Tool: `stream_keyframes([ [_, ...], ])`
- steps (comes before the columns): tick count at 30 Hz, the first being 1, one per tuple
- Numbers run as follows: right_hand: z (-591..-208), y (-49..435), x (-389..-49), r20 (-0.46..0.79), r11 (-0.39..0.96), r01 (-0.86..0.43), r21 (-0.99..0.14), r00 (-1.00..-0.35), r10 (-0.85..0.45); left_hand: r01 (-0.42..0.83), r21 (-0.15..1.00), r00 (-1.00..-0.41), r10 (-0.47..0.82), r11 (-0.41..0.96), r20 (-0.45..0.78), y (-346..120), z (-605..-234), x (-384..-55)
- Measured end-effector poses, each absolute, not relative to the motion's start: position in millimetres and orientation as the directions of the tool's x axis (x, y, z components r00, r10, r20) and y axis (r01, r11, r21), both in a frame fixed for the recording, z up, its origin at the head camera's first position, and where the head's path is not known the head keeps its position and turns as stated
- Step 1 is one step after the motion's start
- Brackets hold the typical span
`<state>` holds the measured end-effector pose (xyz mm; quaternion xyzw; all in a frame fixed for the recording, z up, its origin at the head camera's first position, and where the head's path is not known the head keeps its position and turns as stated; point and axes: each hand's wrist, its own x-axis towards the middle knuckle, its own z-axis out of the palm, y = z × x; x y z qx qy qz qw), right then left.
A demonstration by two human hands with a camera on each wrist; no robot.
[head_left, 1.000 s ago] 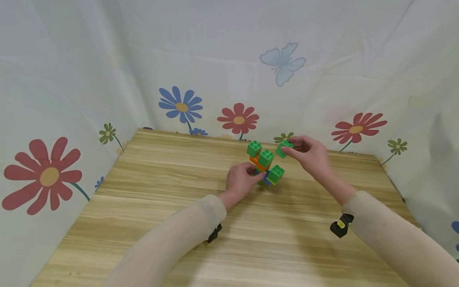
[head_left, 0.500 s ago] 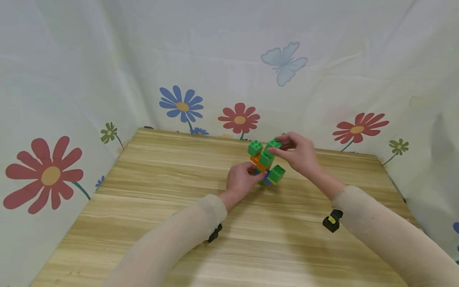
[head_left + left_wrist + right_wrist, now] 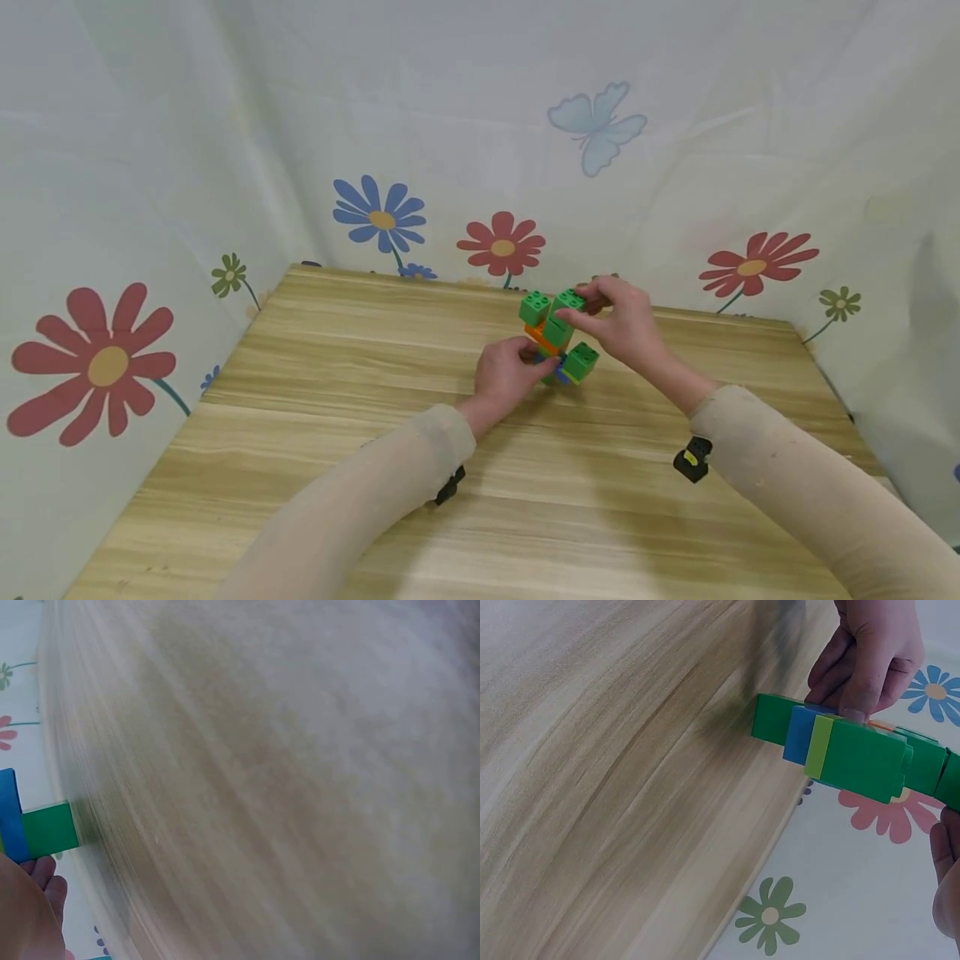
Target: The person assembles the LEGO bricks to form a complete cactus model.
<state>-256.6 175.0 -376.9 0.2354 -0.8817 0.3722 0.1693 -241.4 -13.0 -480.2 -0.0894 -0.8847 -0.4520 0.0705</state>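
Observation:
In the head view a small tower of toy building bricks stands toward the back of the table. Green bricks (image 3: 534, 308) top it, with an orange brick (image 3: 542, 337) below them and another green brick (image 3: 581, 361) on the lower right. My left hand (image 3: 506, 375) grips the tower's middle between thumb and fingers. My right hand (image 3: 628, 323) pinches a green brick (image 3: 568, 300) on top of an upper green brick (image 3: 556, 331). The right wrist view shows the tower's green base (image 3: 771, 718), blue layer (image 3: 799, 735) and yellow-green layer (image 3: 819, 746) from the side.
The wood-grain table (image 3: 315, 367) ends at a back edge close behind the tower. A white curtain (image 3: 480, 100) with printed flowers and a butterfly hangs around it. A black wrist device (image 3: 693, 460) sits below the right sleeve.
My right hand has moved left with its green brick, from beside the tower onto an upper green brick. My left hand keeps its grip in the same spot.

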Motion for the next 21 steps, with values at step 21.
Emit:
stream_keyframes([
  [21, -385.2, 173.4, -255.0, 0.521, 0.643, -0.570, -0.512, -0.801, -0.295, 0.184, 0.796, -0.981, 0.064, 0.577, 0.180, -8.0, -478.1, -238.6],
])
